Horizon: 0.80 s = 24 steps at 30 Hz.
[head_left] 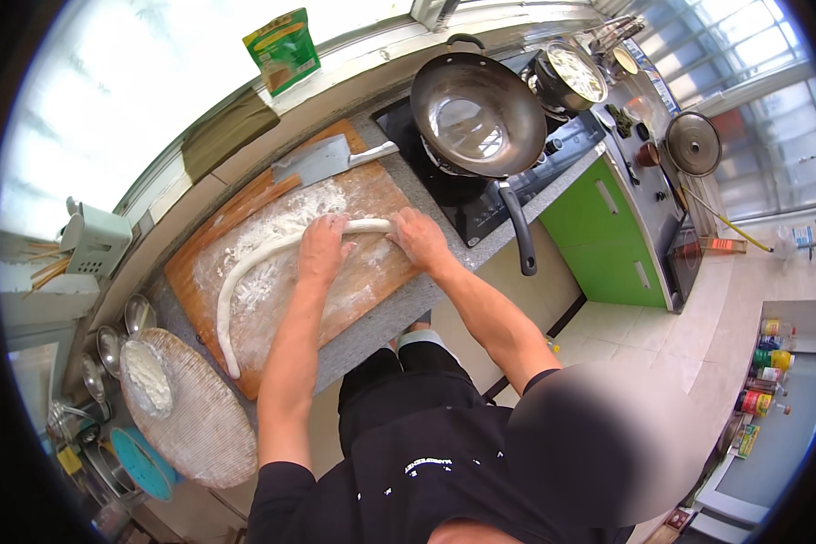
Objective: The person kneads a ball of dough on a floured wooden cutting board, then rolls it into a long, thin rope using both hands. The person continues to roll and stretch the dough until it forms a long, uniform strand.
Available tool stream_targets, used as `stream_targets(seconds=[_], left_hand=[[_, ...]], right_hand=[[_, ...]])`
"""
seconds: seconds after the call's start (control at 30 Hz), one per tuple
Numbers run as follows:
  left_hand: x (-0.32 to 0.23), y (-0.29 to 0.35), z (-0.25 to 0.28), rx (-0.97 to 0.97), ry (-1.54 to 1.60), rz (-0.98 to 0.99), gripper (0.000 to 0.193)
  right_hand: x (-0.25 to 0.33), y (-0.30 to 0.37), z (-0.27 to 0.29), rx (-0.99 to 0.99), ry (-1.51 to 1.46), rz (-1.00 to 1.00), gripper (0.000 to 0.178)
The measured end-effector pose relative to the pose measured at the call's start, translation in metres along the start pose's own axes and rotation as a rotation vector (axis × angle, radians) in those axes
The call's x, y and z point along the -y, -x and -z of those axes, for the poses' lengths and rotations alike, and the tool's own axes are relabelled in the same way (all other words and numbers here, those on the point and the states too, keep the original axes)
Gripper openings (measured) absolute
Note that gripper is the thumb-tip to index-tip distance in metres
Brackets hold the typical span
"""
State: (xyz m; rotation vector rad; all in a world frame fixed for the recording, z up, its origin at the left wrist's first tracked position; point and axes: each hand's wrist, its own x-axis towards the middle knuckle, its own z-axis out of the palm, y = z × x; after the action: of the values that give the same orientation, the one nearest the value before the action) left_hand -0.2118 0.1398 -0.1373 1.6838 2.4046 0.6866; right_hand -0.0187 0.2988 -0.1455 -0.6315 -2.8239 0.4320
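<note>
A long white rope of dough (226,308) curves across a floured wooden cutting board (354,283), its far end trailing down toward the board's near left corner. My left hand (325,247) is closed over the rope right of its bend, thumb on the right side. At the rope's right end, my right hand (417,238) has its fingers curled around the tip. Between the two hands a short stretch of dough shows. Along the board's back edge lie a cleaver (322,160) and a wooden rolling pin (256,201). Loose flour (286,218) is scattered behind the dough.
A wok (477,113) stands on the black cooktop, its handle (519,231) jutting over the counter edge. Behind it sits a filled pot (576,74). At left, a round woven tray (204,422) bears a bowl of flour (145,379). A green packet (281,52) stands on the windowsill.
</note>
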Motion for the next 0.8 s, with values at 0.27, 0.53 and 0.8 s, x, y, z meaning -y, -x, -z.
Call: stream_targets(seconds=[0.27,0.53,0.8], left_hand=[[0.002,-0.019,-0.013,0.046,-0.088,0.052,0.026],[-0.001,-0.019,-0.019,0.018,-0.153,0.095,0.033],[-0.034,-0.02,-0.019,0.037,-0.131,0.081,0.06]], right_hand=[[-0.008,0.018,0.007,-0.059,-0.127,-0.015,0.021],[-0.012,0.035,0.025,-0.145,-0.183,-0.054,0.033],[-0.063,0.108,0.041,-0.232,-0.182,-0.114,0.04]])
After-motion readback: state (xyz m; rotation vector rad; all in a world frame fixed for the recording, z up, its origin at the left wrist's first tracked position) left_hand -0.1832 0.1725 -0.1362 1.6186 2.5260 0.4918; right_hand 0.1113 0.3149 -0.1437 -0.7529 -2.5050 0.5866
